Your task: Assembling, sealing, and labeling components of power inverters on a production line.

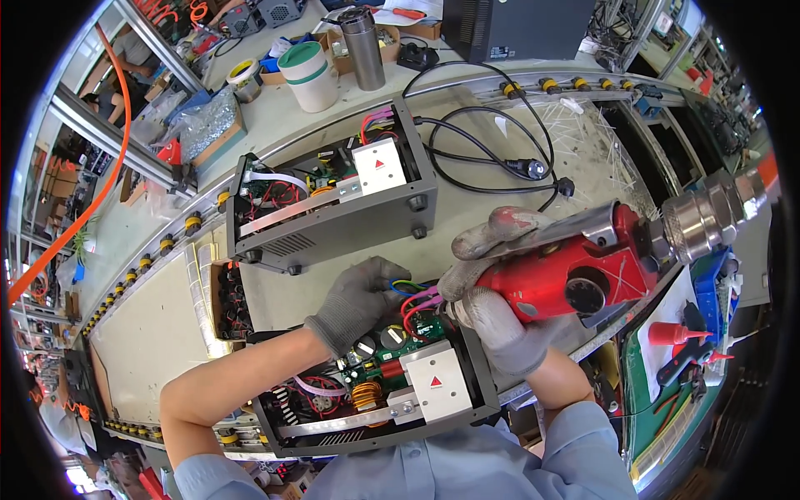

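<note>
My right hand (500, 321), in a grey work glove, is wrapped round a red air-powered driver (554, 279) with a metal lever. Its nose points left at the far right corner of an open electronics case (482, 371) in front of me. Beside that nose, my gloved left hand (354, 304) has its fingers curled in at the case's far edge, by red wires with purple sleeves (414, 312) and blue-green wires. What its fingertips pinch is hidden. The case shows a green circuit board, a copper coil (367, 396) and a white plate (437, 385).
A second open case (337, 229) stands beyond my hands, with a coiled black power cable (479, 158) to its right. Behind it are a steel flask (361, 50) and a green-lidded canister (308, 77). A box of black parts (233, 300) sits left; red-tipped bottles (671, 333) lie right.
</note>
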`<state>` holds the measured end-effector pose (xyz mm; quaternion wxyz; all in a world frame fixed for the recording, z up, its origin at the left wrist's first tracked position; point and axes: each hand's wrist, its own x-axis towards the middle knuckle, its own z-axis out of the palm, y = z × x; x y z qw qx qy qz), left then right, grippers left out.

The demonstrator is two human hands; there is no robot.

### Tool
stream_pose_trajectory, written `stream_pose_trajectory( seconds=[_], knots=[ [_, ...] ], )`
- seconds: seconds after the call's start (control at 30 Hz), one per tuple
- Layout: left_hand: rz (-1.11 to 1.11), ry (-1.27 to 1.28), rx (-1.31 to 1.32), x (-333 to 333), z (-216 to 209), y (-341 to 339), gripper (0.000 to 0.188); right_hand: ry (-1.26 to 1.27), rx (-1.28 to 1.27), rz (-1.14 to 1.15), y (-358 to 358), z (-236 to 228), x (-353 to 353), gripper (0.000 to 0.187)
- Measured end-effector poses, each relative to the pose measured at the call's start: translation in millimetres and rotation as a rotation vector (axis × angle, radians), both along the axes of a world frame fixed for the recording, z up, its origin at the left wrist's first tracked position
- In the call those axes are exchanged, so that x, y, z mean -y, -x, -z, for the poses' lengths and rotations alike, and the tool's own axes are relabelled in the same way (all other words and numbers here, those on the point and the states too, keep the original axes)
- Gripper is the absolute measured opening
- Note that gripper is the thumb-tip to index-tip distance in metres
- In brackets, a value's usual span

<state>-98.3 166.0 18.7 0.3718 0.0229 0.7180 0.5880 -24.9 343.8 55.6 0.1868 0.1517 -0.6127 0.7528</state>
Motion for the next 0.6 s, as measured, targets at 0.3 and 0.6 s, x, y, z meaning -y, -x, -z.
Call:
stream_pose_trajectory(
  seconds=[0.3,0.6],
  knots=[
    [-0.009,-0.002,0.095,-1.1,-5.1,2.2,0.023,-0.215,-0.065,0.109,4.7,-13.0,3.8,0.058],
    [0.171,0.098,-0.281,1.6,-13.6,2.5,0.025,-0.423,-0.109,0.233,18.2,-27.1,18.0,0.029]
  ],
)
